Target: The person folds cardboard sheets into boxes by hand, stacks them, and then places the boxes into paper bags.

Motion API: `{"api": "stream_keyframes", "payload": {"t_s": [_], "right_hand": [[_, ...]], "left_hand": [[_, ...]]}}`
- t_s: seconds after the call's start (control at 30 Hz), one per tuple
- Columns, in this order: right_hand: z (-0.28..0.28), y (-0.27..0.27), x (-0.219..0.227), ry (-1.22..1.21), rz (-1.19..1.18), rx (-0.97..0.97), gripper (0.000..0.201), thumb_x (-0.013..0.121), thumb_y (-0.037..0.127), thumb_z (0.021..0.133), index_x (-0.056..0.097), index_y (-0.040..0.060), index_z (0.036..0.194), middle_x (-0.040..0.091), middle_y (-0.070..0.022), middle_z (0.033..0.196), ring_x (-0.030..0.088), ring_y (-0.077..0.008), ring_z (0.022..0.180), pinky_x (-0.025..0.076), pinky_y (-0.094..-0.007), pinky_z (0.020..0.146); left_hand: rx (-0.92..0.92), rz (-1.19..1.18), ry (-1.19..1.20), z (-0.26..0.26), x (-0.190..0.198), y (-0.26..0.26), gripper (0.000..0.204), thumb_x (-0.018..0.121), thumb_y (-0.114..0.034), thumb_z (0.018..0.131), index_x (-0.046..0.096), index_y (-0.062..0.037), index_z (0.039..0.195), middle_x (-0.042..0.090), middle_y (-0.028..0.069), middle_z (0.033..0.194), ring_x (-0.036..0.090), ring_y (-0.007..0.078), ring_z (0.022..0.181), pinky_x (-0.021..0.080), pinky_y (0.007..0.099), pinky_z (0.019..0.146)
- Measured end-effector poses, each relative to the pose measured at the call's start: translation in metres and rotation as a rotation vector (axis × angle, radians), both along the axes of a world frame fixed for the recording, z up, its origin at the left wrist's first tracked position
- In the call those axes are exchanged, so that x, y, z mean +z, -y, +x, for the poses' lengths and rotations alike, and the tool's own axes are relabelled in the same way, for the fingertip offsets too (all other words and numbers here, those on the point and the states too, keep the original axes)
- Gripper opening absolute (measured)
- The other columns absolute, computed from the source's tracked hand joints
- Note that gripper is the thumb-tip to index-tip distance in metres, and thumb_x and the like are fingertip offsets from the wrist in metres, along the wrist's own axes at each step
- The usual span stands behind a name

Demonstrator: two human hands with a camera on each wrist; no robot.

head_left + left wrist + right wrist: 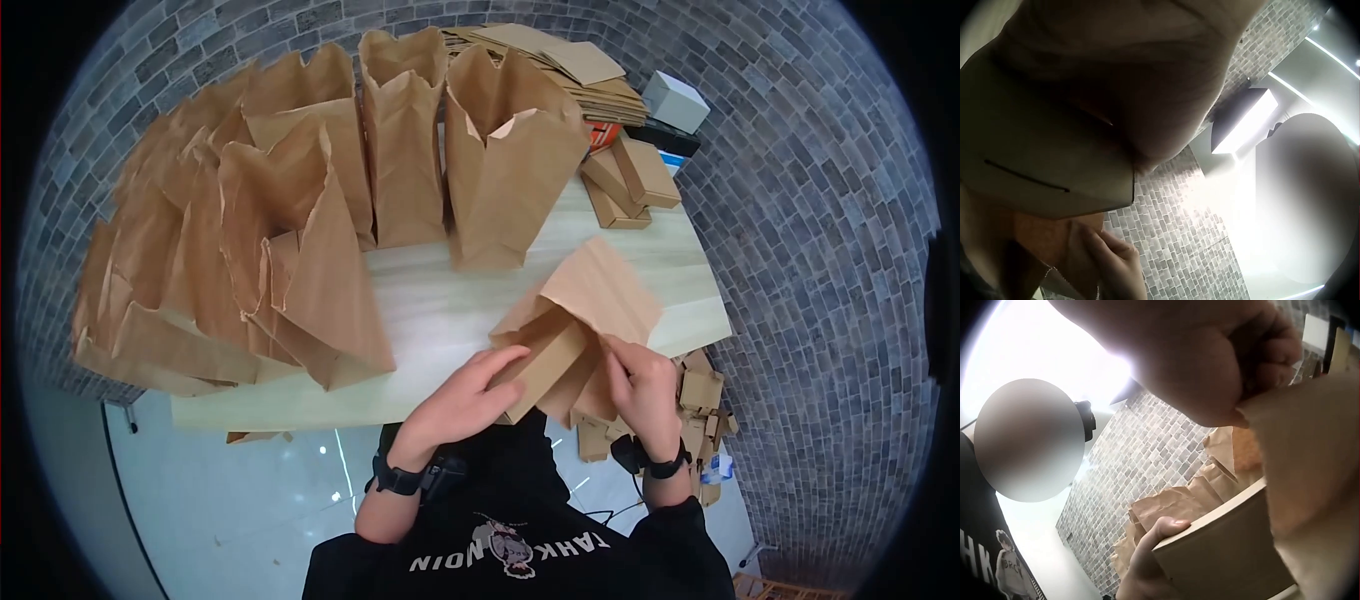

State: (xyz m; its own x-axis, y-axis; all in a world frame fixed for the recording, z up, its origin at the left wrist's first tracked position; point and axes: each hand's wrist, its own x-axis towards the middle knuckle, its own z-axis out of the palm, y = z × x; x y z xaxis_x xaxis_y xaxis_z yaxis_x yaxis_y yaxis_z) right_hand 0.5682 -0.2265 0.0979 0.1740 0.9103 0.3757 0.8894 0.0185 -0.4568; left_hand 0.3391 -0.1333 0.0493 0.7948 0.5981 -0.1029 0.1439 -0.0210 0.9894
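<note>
A flat cardboard box is gripped in my left hand, thumb on one side and fingers on the other. Its far end sits inside the mouth of a brown paper bag that lies tilted over the table. My right hand pinches the bag's rim, holding the mouth open. The right wrist view shows the left thumb over the edge of the box, and the torn-looking bag rim under the right fingers. A slot shows in the box face in the left wrist view.
Several upright paper bags crowd the table's left and back. Flattened cardboard is stacked at the back right, beside small cardboard boxes and a white box. More cardboard lies below the right table edge.
</note>
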Motion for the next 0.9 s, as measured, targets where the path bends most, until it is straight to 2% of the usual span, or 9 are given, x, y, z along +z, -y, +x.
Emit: {"api": "stream_keyframes", "payload": {"t_s": [0.07,0.13,0.2,0.27,0.3,0.33,0.6,0.73,0.9], "right_hand": [[-0.003,0.005,0.002,0.057,0.001,0.044,0.02,0.064,0.002,0.084,0.07,0.0003,0.104,0.063,-0.018,0.072,0.063,-0.0345,0.065,0.05,-0.0406,0.058],[-0.012,0.01,0.007,0.121,-0.027,0.136,0.024,0.065,0.001,0.083,0.069,0.0001,0.106,0.06,-0.0157,0.068,0.061,-0.0325,0.062,0.048,-0.0404,0.056],[-0.021,0.016,0.013,0.141,-0.019,0.22,0.03,0.067,0.0,0.08,0.068,0.0003,0.11,0.06,-0.0119,0.066,0.061,-0.0299,0.06,0.048,-0.0398,0.055],[-0.029,0.02,0.012,0.115,0.023,0.285,0.032,0.067,0.0,0.079,0.068,0.0001,0.11,0.06,-0.0108,0.066,0.061,-0.0292,0.06,0.048,-0.0394,0.054],[-0.033,0.023,0.013,0.106,-0.006,0.277,0.032,0.067,-0.001,0.078,0.068,-0.0002,0.11,0.061,-0.0107,0.067,0.062,-0.0287,0.06,0.049,-0.0388,0.055],[-0.035,0.025,0.017,0.106,-0.006,0.271,0.032,0.067,-0.001,0.078,0.068,-0.0002,0.11,0.061,-0.0107,0.067,0.062,-0.0287,0.06,0.049,-0.0388,0.055],[-0.054,0.035,0.022,0.027,-0.075,0.466,0.033,0.066,-0.001,0.079,0.067,-0.0006,0.112,0.062,-0.0114,0.069,0.062,-0.0287,0.06,0.05,-0.0381,0.055],[-0.036,0.027,0.038,0.117,-0.004,0.308,0.03,0.064,-0.001,0.081,0.068,-0.0005,0.11,0.063,-0.0118,0.07,0.063,-0.0288,0.061,0.05,-0.038,0.055],[-0.014,-0.01,0.024,-0.015,0.079,0.043,0.022,0.064,-0.002,0.082,0.071,-0.0006,0.103,0.059,-0.017,0.066,0.06,-0.0292,0.056,0.047,-0.0362,0.054]], "left_hand": [[-0.013,-0.082,0.017,0.013,-0.002,0.005,0.049,0.055,-0.012,0.095,0.045,0.0039,0.139,0.05,0.0134,0.14,0.051,0.0193,0.122,0.039,0.0296,0.103],[0.02,-0.087,0.125,0.028,0.007,0.01,0.048,0.055,-0.022,0.096,0.049,0.0007,0.137,0.051,0.0201,0.139,0.05,0.0273,0.128,0.039,0.0339,0.105],[0.043,-0.126,0.161,0.042,-0.014,0.015,0.047,0.054,-0.023,0.098,0.048,0.0007,0.137,0.051,0.0186,0.141,0.049,0.0272,0.13,0.039,0.0352,0.106],[0.216,-0.011,0.139,0.057,-0.04,0.022,0.045,0.054,-0.024,0.099,0.049,-0.0007,0.138,0.055,0.0162,0.137,0.051,0.0268,0.128,0.04,0.0369,0.106],[0.292,0.037,0.209,0.062,-0.05,0.024,0.041,0.052,-0.021,0.1,0.05,-0.0008,0.135,0.059,0.0187,0.131,0.056,0.0324,0.122,0.043,0.0384,0.104],[0.33,0.075,0.214,0.064,-0.059,0.025,0.041,0.052,-0.021,0.1,0.05,-0.0007,0.135,0.059,0.0187,0.132,0.056,0.0325,0.122,0.043,0.0385,0.104],[0.349,0.246,0.122,0.082,-0.054,0.0,0.042,0.052,-0.02,0.099,0.05,0.0004,0.135,0.057,0.0192,0.134,0.055,0.0335,0.123,0.043,0.039,0.103],[0.293,0.292,0.097,0.094,-0.05,-0.025,0.042,0.052,-0.019,0.099,0.049,0.0009,0.135,0.055,0.0194,0.136,0.054,0.034,0.124,0.044,0.0392,0.103],[0.208,0.362,0.119,0.113,-0.054,-0.046,0.042,0.053,-0.019,0.098,0.049,0.0015,0.135,0.054,0.0197,0.137,0.053,0.0347,0.125,0.044,0.0395,0.102]]}}
